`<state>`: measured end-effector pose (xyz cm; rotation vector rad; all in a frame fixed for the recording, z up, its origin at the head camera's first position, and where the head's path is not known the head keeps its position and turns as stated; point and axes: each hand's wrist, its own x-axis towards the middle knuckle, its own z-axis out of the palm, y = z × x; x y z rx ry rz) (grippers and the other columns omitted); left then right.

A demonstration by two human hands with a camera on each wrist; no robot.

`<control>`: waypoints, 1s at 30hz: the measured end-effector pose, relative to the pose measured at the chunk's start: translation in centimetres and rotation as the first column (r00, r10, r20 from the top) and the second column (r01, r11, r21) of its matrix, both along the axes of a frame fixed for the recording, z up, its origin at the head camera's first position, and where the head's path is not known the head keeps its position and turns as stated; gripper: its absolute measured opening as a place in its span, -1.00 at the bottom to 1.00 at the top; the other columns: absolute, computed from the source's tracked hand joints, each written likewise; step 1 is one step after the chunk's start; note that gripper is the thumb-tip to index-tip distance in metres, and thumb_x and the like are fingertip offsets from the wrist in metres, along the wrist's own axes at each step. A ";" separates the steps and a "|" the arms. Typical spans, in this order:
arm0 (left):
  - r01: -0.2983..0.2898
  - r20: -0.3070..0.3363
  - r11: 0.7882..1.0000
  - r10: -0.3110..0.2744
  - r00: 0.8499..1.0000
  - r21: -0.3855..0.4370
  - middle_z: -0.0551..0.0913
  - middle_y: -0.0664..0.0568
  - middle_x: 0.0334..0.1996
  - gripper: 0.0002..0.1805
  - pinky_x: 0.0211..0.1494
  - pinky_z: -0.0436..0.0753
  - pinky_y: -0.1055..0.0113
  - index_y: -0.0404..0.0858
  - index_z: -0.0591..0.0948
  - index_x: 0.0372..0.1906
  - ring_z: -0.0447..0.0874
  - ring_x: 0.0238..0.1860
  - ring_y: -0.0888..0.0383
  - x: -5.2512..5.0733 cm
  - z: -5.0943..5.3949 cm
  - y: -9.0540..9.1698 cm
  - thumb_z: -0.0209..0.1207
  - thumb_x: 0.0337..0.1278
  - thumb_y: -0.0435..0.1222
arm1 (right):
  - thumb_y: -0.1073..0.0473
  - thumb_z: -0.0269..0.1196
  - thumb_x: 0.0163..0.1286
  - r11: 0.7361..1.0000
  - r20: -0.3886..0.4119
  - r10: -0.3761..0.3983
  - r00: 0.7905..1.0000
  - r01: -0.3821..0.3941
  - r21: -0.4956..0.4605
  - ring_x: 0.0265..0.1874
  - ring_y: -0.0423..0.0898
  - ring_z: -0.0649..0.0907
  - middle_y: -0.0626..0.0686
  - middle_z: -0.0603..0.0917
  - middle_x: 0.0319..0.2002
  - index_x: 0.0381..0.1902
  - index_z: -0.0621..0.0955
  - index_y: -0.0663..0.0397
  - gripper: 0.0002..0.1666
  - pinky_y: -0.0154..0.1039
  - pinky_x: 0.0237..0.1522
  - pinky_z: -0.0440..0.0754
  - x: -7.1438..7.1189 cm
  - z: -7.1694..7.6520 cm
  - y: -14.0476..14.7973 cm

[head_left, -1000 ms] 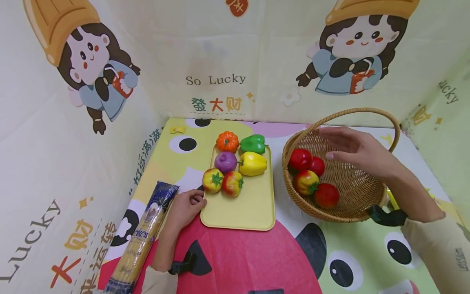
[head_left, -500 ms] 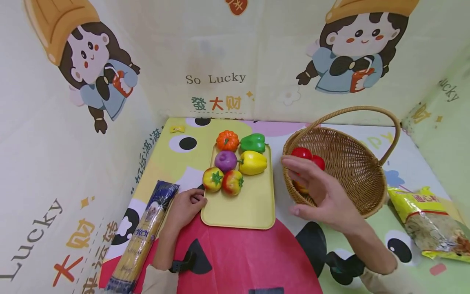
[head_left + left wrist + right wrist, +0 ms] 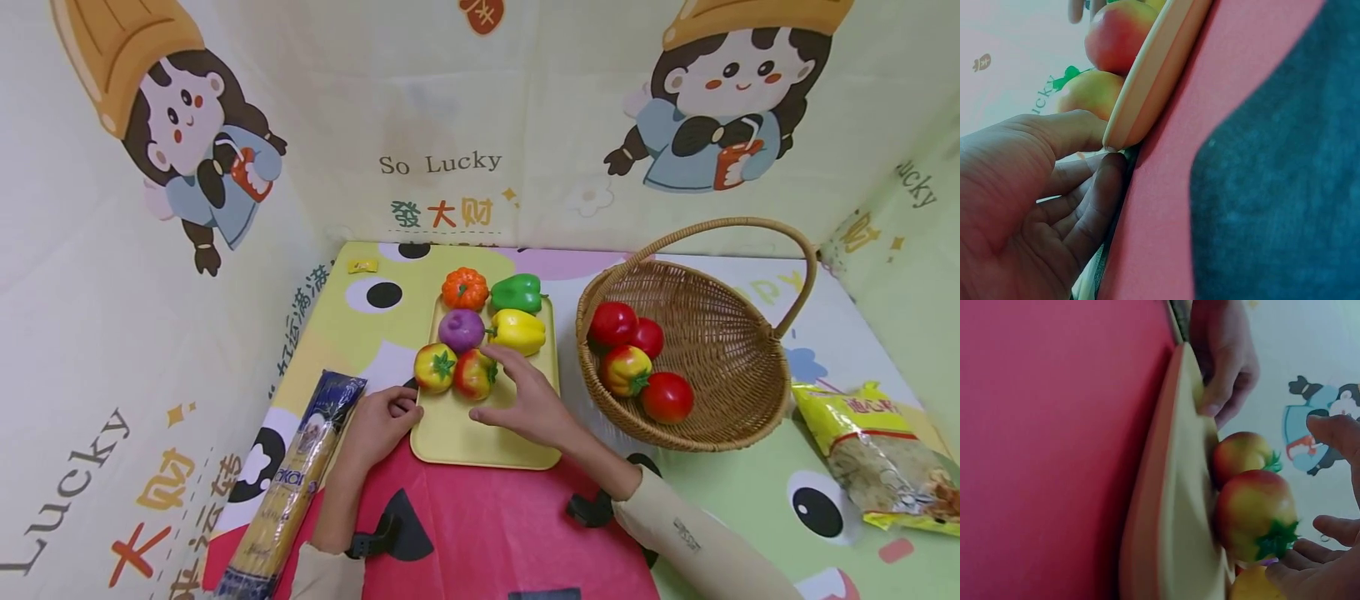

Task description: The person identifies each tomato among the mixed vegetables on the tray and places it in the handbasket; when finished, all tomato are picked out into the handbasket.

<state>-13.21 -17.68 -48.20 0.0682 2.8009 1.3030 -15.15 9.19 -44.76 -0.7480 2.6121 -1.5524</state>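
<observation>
Right hand [image 3: 529,407] spread, gripping nothing, just by the glossy red-and-yellow round fruit [image 3: 471,379] with green leaves, beside its twin [image 3: 432,369] on the pale-yellow rectangular tray [image 3: 487,442]! Left hand [image 3: 378,423] pinches the tray's left edge. That right-hand fruit looks light, firm, slippery: cup its plump sides.

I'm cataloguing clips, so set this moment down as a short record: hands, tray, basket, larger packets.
left hand: grips the left edge of the tray
right hand: thumb and fingers apart at the right red-yellow fruit; contact unclear
on tray: orange pumpkin, green pepper, yellow pepper, purple vegetable, two red-yellow fruits
basket: three red fruits, one red-yellow fruit
packets: long packet left of tray; yellow-topped bag right of basket
</observation>
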 end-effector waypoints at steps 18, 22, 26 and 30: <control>-0.009 0.019 1.000 0.009 1.000 -0.015 0.63 0.07 -0.37 -0.72 -0.17 0.60 0.22 -0.26 0.71 -0.07 0.58 -0.38 0.18 0.0 0.0 0.0 0.33 0.16 -0.21 | 0.24 0.51 0.12 0.995 -0.100 -0.045 0.994 0.054 0.082 0.33 0.02 0.37 0.10 0.41 0.33 0.37 0.44 0.13 -0.15 0.01 0.33 0.28 -1.5 -1.7 -1.0; -0.008 0.014 1.000 0.008 1.000 -0.018 0.63 0.08 -0.37 -0.72 -0.17 0.60 0.22 -0.25 0.71 -0.07 0.57 -0.38 0.18 0.0 0.0 0.1 0.33 0.16 -0.21 | 0.27 0.52 0.10 0.995 -0.131 -0.048 0.990 0.059 0.081 0.32 0.01 0.37 0.09 0.43 0.30 0.32 0.46 0.12 -0.18 -0.03 0.33 0.27 -1.5 -2.0 -1.2; 0.002 0.001 1.000 -0.002 1.000 -0.009 0.64 0.10 -0.38 -0.73 -0.19 0.59 0.22 -0.24 0.72 -0.09 0.59 -0.39 0.21 -0.1 -0.1 0.1 0.33 0.15 -0.21 | 0.31 0.53 0.07 0.996 -0.154 -0.046 0.987 0.057 0.064 0.30 0.00 0.40 0.09 0.43 0.28 0.28 0.47 0.13 -0.20 -0.06 0.31 0.31 -1.5 -2.1 -1.5; 0.006 -0.008 1.000 -0.006 1.000 0.002 0.65 0.11 -0.38 -0.75 -0.20 0.59 0.22 -0.25 0.71 -0.09 0.60 -0.40 0.23 -0.1 -0.3 0.0 0.33 0.15 -0.23 | 0.32 0.54 0.05 0.996 -0.163 -0.045 0.986 0.056 0.066 0.30 -0.02 0.41 0.08 0.44 0.27 0.25 0.48 0.11 -0.21 -0.09 0.30 0.33 -1.3 -2.2 -1.5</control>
